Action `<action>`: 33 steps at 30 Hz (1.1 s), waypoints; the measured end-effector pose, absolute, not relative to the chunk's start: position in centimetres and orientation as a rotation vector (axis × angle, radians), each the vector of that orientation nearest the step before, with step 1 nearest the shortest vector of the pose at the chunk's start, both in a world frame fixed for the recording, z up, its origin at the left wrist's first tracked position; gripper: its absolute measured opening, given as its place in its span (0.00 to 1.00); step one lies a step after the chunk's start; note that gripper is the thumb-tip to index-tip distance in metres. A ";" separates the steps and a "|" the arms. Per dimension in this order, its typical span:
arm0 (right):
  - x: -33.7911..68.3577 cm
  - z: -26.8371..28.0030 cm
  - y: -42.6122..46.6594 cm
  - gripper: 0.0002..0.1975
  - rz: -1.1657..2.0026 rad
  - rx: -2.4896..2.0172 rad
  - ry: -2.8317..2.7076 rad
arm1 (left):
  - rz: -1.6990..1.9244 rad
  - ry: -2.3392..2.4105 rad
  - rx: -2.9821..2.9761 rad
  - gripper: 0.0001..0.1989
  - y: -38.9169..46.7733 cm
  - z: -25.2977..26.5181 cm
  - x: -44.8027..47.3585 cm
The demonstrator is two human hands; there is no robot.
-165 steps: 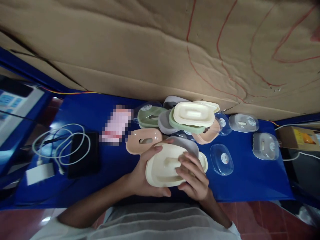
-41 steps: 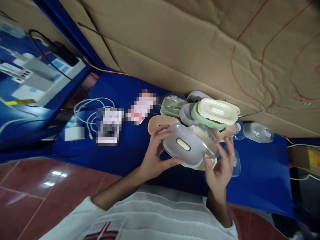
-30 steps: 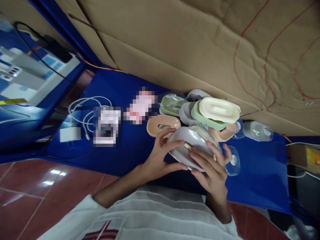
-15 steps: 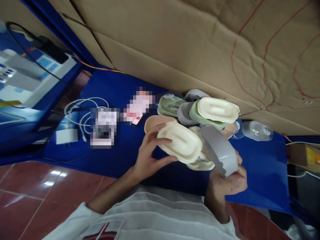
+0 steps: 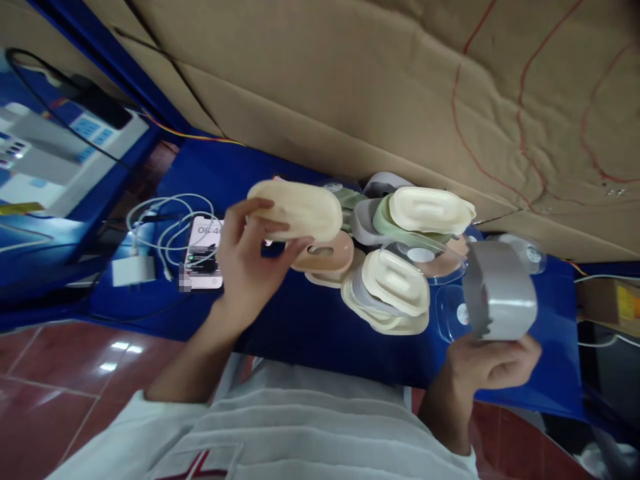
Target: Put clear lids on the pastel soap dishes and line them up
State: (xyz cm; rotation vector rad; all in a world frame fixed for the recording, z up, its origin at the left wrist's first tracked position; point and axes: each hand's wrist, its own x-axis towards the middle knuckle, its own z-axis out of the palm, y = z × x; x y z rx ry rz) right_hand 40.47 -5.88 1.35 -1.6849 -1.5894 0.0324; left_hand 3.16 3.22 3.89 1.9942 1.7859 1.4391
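Two hands, two parts held apart above the counter

The left hand grasps a cream piece at one end, with its fingers on the upper face and its thumb at the near edge. The right hand grips a grey shell from below. Between the hands, a mixed stack of cream and grey parts lies on the counter. A clear cover is just behind it, and a peach piece is near the cream piece.

In my judgement, the cream piece could tip out, because only one end is supported. The grey shell could strike the clear lid if the right hand sinks. The stack is uneven, so a push might make it slide.

The grey shell hides the right fingertips and partly covers a clear box behind. The cream piece is somewhat blurred, and the left hand cuts off one side of the phone.
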 end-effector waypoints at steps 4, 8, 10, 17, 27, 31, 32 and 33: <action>43.8 1.5 -5.9 0.29 -0.125 -1.893 -1.495 | 1.184 1.925 1.965 0.16 6.6 4.6 1.5; 44.7 1.2 -6.0 0.27 -0.225 -1.954 -1.428 | 0.900 2.086 1.931 0.16 8.8 4.4 1.5; 44.6 0.9 -6.1 0.24 -0.233 -1.970 -1.451 | 0.784 2.069 1.953 0.15 9.2 4.1 1.9; 46.6 0.1 -5.7 0.26 -0.171 -1.914 -1.673 | 0.770 1.952 2.025 0.19 8.5 4.2 2.1; 53.4 2.4 1.4 0.24 -0.150 -1.747 -1.881 | 0.910 1.880 2.032 0.14 7.8 3.8 2.5; 60.4 0.7 2.7 0.31 -0.214 -2.071 -1.715 | 0.981 1.880 2.046 0.14 7.9 3.5 1.7; 61.5 0.3 2.5 0.32 -0.200 -2.132 -1.705 | 1.019 1.882 2.055 0.14 8.0 3.4 1.4; 62.2 0.1 2.1 0.33 -0.205 -2.163 -1.695 | 1.054 1.881 2.062 0.14 8.1 3.2 1.1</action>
